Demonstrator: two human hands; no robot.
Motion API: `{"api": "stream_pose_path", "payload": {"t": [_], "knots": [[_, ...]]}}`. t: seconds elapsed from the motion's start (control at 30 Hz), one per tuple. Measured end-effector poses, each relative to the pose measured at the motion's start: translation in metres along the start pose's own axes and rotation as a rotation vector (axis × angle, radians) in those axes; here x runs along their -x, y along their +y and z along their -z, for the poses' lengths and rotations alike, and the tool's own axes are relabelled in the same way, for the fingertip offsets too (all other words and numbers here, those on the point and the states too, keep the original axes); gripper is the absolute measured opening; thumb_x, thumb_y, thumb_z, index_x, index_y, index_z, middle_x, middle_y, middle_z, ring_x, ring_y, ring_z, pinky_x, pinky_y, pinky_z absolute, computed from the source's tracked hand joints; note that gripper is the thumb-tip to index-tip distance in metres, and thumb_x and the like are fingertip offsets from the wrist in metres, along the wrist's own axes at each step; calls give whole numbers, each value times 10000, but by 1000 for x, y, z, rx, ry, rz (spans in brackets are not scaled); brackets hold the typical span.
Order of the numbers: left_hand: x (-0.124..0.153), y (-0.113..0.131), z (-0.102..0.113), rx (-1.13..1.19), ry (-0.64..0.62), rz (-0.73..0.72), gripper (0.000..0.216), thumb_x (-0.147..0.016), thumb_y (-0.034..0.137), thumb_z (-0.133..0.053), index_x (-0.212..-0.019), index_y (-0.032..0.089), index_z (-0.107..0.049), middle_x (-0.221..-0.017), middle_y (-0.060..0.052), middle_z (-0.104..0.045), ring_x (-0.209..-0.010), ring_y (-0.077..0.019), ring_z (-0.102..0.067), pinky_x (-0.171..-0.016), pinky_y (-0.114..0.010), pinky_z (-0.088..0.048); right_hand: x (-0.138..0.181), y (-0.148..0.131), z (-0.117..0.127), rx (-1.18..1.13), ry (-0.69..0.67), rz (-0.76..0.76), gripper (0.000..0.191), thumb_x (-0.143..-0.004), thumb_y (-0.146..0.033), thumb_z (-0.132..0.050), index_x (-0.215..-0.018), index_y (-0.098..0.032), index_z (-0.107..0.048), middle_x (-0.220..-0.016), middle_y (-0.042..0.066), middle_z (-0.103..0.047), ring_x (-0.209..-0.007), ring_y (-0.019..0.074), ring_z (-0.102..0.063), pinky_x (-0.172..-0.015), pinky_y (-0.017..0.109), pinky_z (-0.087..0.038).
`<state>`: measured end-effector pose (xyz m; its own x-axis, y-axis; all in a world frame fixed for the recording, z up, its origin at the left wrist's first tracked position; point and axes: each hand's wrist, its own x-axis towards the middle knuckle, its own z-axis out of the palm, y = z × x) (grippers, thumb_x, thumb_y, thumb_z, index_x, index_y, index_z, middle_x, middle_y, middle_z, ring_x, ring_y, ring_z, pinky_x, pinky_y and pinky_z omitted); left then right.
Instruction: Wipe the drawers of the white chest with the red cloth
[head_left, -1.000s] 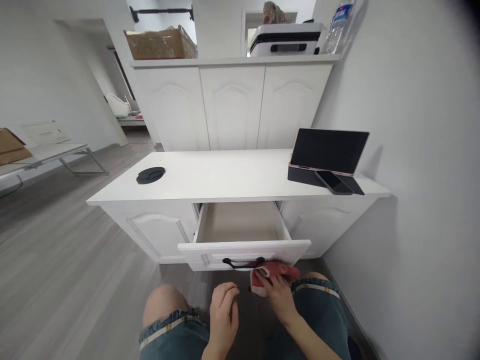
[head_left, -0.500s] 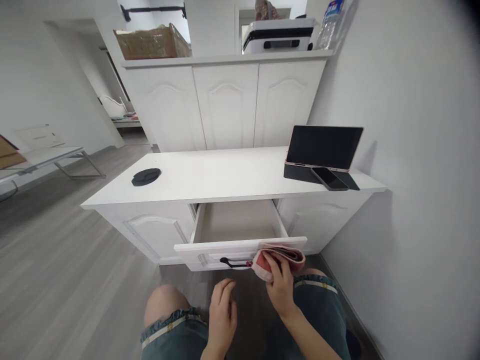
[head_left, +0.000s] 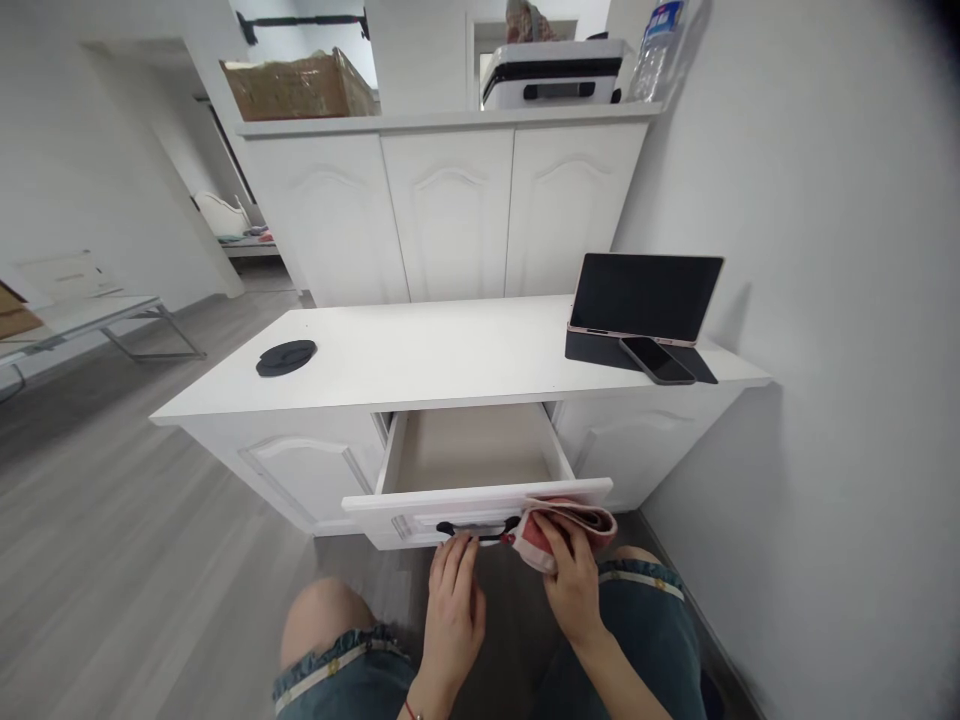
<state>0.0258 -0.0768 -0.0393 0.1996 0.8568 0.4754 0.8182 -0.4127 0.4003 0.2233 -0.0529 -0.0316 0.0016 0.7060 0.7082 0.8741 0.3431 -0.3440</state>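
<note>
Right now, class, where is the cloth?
In the head view, the cloth is in the right hand, at the right side of the drawer front, beside the black handle.

Premises assessed as a home. Through a doorway (head_left: 180, 150) at the left, a bed (head_left: 251, 249) with a white headboard (head_left: 219, 213) is visible in a further room. Flooring (head_left: 150, 500) is grey with a wood-like grain. White cabinets (head_left: 456, 215) with arched panel doors are of household pattern; a cardboard box (head_left: 289, 90) and what appears to be a suitcase (head_left: 555, 88) rest on top. A propped tablet (head_left: 646, 295) and a phone (head_left: 657, 360) indicate ordinary domestic use
</note>
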Motion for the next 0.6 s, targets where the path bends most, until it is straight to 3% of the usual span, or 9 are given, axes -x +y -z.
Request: {"api": "stream_pose_path", "payload": {"t": [0.3, 0.47, 0.6], "knots": [[-4, 4, -13, -106, -81, -9, 839, -763, -59, -377, -1499, 302, -199, -1603, -55, -204, -1475, -273, -128, -1087, -465, -424, 34, 16, -23, -128, -18, -313, 597, -731, -25, -421, -1263, -268, -539, -1222, 88, -549, -1138, 269, -559, -957, 467, -485], [-11, 0, -16, -154, -101, -15, 893, -734, -81, -357, -1505, 316, -143, -1606, -66, -192, -1466, -281, -129, -1070, -468, -443, 47, 22, -39, -346, -71, -428, 477, -754, -100, -473, -1193, -229, -608, -1204, 99, -621, -1139, 261, -595, -948, 436, -513], [-23, -4, -15, -133, -134, -3, 891, -739, -72, -353, -1508, 318, -127, -1612, -62, -168, -1468, -274, -108, -1086, -467, -426, 64, 23, -57, -546, -87, -574, 326, -755, -212, -524, -1038, -190, -684, -1021, 111, -715, -957, 255, -684, -809, 400, -568]]}}
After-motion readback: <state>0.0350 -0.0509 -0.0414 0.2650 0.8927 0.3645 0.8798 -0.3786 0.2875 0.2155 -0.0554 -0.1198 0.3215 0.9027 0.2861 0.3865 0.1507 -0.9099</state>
